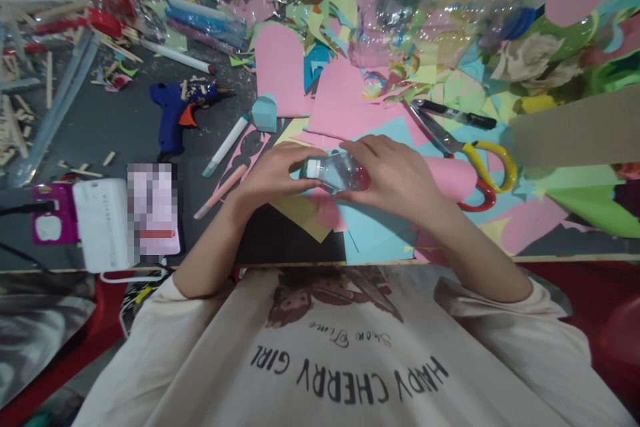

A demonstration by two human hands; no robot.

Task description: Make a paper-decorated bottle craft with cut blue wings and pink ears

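A small clear plastic bottle (336, 172) with a white cap lies sideways between both hands, just above coloured paper sheets. My left hand (273, 177) curls round the capped end, fingers closed on the cap. My right hand (400, 177) wraps over the bottle's body from the right. Pink, blue and yellow paper pieces (320, 213) lie under the hands on a dark table (100, 127).
Scissors with yellow and red handles (475, 160) lie right of my right hand. A blue glue gun (175, 110), a white marker (226, 145) and a small teal box (265, 113) sit at left. A white power bank (103, 223) rests near the front edge. Paper scraps and cellophane crowd the back.
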